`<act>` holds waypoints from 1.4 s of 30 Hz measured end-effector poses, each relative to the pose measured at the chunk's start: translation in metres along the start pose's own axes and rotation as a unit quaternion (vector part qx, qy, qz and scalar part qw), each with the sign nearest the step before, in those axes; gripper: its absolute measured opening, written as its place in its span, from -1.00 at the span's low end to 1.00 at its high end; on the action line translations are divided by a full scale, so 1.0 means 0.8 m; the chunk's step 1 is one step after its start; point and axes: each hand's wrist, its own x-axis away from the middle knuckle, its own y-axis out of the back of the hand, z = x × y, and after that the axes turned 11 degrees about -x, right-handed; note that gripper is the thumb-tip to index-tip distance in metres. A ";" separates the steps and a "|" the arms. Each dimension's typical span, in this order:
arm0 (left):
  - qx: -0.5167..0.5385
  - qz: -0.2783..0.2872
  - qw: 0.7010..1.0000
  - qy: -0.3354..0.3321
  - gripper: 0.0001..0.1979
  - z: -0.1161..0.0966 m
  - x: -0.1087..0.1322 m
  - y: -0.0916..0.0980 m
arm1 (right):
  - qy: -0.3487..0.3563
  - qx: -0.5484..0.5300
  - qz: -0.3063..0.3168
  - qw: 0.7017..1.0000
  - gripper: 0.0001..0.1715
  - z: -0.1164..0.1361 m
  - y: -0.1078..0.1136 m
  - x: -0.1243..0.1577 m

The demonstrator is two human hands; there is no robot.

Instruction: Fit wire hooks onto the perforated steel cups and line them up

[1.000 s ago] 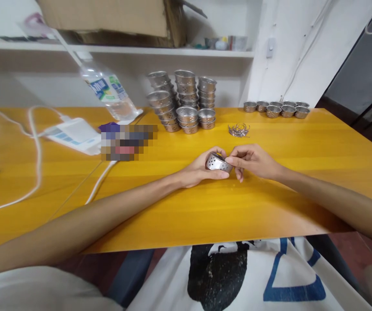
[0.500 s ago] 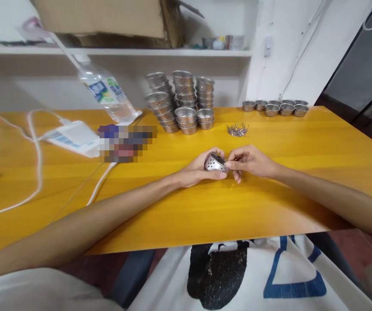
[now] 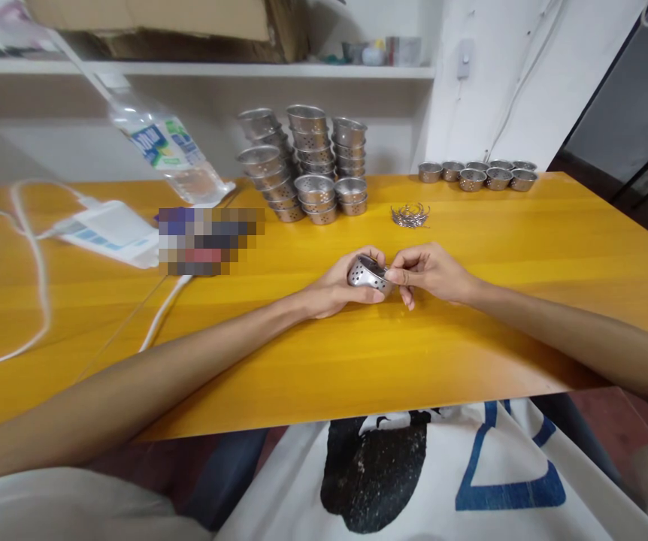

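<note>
A small perforated metal strainer cup (image 3: 367, 275) lies tilted in my left hand (image 3: 332, 288), its opening partly showing. The fingers and thumb of that hand are wrapped round the cup's side. My right hand (image 3: 426, 272) is closed in a pinch at the cup's right rim, thumb against forefinger. Whatever sits between those fingertips is too small to make out. Beyond the hands, a small heap of thin curved metal wires (image 3: 410, 216) rests on the yellow table (image 3: 301, 361).
Several stacks of like strainer cups (image 3: 316, 197) stand at the back. More cups (image 3: 472, 179) form rows at the back right. To the left are a tilted plastic bottle (image 3: 169, 154), a white power strip (image 3: 110, 231) and a white cable (image 3: 42, 278).
The view has shifted slightly, so most things appear a little higher and further left. Both hands keep their hold at the cup, with little visible change in the fingers.
</note>
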 end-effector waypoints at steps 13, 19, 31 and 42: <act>-0.012 0.005 1.000 -0.009 -0.39 -0.004 0.000 0.000 | 0.010 0.046 -0.025 0.999 -0.37 -0.004 -0.005 0.001; 0.005 0.010 1.000 -0.010 -0.40 -0.005 -0.001 0.001 | 0.007 0.033 -0.030 0.999 -0.35 -0.004 -0.006 -0.002; 0.034 0.018 0.999 -0.007 -0.41 -0.003 -0.003 0.002 | 0.025 -0.012 -0.038 0.999 -0.38 -0.012 -0.007 -0.002; 0.020 0.026 0.999 -0.012 -0.41 -0.004 -0.001 0.002 | -0.013 -0.027 -0.006 1.000 -0.38 -0.001 -0.009 -0.001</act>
